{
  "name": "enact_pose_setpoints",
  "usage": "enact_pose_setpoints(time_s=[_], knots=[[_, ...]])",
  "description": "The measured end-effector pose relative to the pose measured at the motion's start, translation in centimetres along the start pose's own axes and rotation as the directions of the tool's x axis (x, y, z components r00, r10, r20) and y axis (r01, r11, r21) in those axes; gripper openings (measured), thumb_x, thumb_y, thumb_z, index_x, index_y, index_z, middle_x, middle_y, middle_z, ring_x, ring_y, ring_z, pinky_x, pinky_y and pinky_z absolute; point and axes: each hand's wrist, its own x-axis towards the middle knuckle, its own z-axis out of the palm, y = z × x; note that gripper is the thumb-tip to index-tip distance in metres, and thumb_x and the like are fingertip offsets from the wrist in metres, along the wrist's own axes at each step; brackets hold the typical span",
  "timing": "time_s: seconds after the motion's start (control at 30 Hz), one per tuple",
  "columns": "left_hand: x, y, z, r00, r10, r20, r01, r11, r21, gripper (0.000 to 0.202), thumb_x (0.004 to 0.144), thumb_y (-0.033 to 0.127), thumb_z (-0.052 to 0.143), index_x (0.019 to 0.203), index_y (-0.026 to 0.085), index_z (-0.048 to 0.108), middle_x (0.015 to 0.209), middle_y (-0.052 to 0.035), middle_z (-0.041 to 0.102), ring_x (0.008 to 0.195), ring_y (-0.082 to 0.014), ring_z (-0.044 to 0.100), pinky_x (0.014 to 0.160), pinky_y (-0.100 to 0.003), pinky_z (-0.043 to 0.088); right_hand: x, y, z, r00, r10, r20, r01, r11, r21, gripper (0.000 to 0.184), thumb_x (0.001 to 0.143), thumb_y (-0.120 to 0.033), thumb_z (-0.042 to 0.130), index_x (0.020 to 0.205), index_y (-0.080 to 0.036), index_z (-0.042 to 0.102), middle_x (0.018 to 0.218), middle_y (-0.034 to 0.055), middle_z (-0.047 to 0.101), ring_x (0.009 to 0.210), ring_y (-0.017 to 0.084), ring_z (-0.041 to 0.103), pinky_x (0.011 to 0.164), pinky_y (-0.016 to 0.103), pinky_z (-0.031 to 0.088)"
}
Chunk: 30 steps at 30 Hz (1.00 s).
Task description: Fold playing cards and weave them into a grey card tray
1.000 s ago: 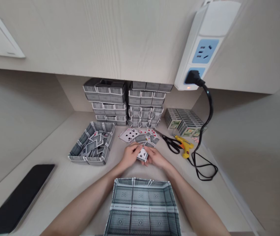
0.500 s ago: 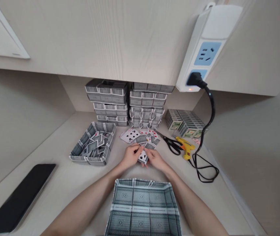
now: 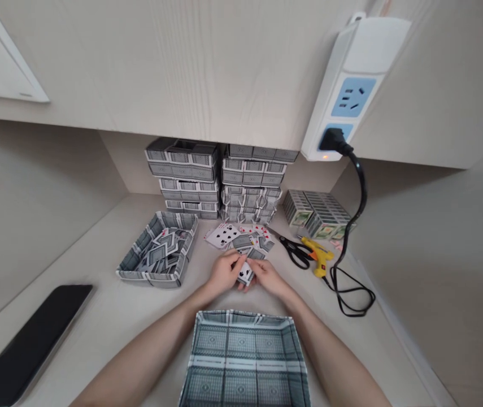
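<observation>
My left hand and my right hand meet over the desk, both pinching a folded playing card with black pips. Loose playing cards lie spread just beyond my fingers, some face up. Close to me stands an empty tray woven from card backs, between my forearms. A second card-back tray to the left holds several folded card pieces.
Two stacks of finished card trays stand against the back wall, with boxed card decks to their right. Black scissors and a yellow glue gun lie right of my hands, its black cord running up to a power strip. A dark phone lies far left.
My fingers have closed the card tighter and drawn it slightly down and inward. The view has shifted a little; nothing else on the desk has moved.
</observation>
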Motion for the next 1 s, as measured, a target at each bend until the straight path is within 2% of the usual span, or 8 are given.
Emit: enact_pose_setpoints(time_s=[0.2, 0.4, 0.57, 0.67, 0.8, 0.9, 1.0], knots=[[-0.13, 0.28, -0.04, 1.0, 0.017, -0.01, -0.016, 1.0, 0.022, 0.033, 0.083, 0.031, 0.035, 0.056, 0.016, 0.048, 0.059, 0.0003, 0.048, 0.062, -0.0111, 0.046, 0.06, -0.022, 0.036, -0.16, -0.25, -0.08, 0.998, -0.016, 0.062, 0.008, 0.991, 0.131, 0.036, 0.078, -0.046, 0.044, 0.079, -0.012, 0.057, 0.057, 0.0039, 0.061, 0.048, 0.016, 0.058, 0.049, 0.031, 0.047], [-0.32, 0.21, 0.21, 0.999, 0.043, -0.007, -0.041, 0.983, 0.181, 0.031, 0.084, 0.029, 0.032, 0.062, 0.015, 0.05, 0.065, -0.0007, 0.05, 0.065, -0.0105, 0.048, 0.062, -0.021, 0.038, 0.08, 0.22, 0.0, 0.999, -0.024, -0.028, 0.025, 0.999, 0.043, 0.039, 0.076, -0.049, 0.044, 0.074, -0.013, 0.058, 0.049, 0.0026, 0.06, 0.046, 0.016, 0.058, 0.048, 0.03, 0.047], [-0.53, -0.13, -0.27, 0.982, 0.182, 0.041, -0.183, 0.896, 0.405, 0.031, 0.085, 0.027, 0.032, 0.066, 0.016, 0.053, 0.066, -0.0018, 0.051, 0.061, -0.0098, 0.047, 0.056, -0.021, 0.037, -0.19, -0.28, 0.23, 0.999, -0.024, -0.022, 0.023, 0.999, -0.022, 0.041, 0.076, -0.05, 0.043, 0.07, -0.013, 0.059, 0.049, 0.0025, 0.06, 0.046, 0.016, 0.058, 0.048, 0.031, 0.048], [-0.67, -0.36, -0.61, 0.958, 0.279, 0.067, -0.277, 0.838, 0.471, 0.031, 0.084, 0.026, 0.033, 0.064, 0.016, 0.054, 0.065, -0.002, 0.051, 0.057, -0.0093, 0.046, 0.054, -0.021, 0.036, -0.41, -0.55, 0.34, 0.999, -0.033, -0.002, 0.033, 0.998, -0.044, 0.041, 0.076, -0.05, 0.043, 0.069, -0.014, 0.06, 0.05, 0.0022, 0.06, 0.046, 0.016, 0.057, 0.05, 0.033, 0.049], [-0.82, -0.16, -0.68, 0.959, 0.282, 0.036, -0.27, 0.86, 0.433, 0.03, 0.084, 0.025, 0.033, 0.065, 0.016, 0.054, 0.066, -0.0021, 0.051, 0.059, -0.0092, 0.047, 0.056, -0.02, 0.037, -0.33, -0.45, 0.43, 0.998, -0.055, -0.04, 0.054, 0.998, -0.035, 0.039, 0.075, -0.05, 0.045, 0.073, -0.015, 0.061, 0.051, 0.002, 0.059, 0.048, 0.016, 0.057, 0.047, 0.032, 0.049], [-0.73, 0.2, -0.5, 0.977, 0.21, -0.026, -0.191, 0.928, 0.319, 0.029, 0.084, 0.025, 0.033, 0.066, 0.016, 0.054, 0.067, -0.002, 0.051, 0.063, -0.0096, 0.049, 0.058, -0.02, 0.039, -0.12, -0.27, 0.36, 0.995, -0.05, -0.081, 0.049, 0.999, -0.006, 0.036, 0.074, -0.049, 0.047, 0.075, -0.015, 0.06, 0.052, 0.0019, 0.059, 0.047, 0.016, 0.057, 0.045, 0.032, 0.048], [-0.43, 0.3, -0.3, 0.989, 0.134, -0.061, -0.12, 0.973, 0.196, 0.031, 0.084, 0.026, 0.033, 0.062, 0.015, 0.052, 0.063, -0.0013, 0.05, 0.063, -0.0099, 0.048, 0.058, -0.021, 0.039, 0.02, -0.13, 0.21, 0.997, -0.038, -0.073, 0.04, 0.999, 0.02, 0.036, 0.074, -0.049, 0.048, 0.074, -0.015, 0.059, 0.052, 0.0022, 0.059, 0.047, 0.016, 0.057, 0.045, 0.031, 0.048]])
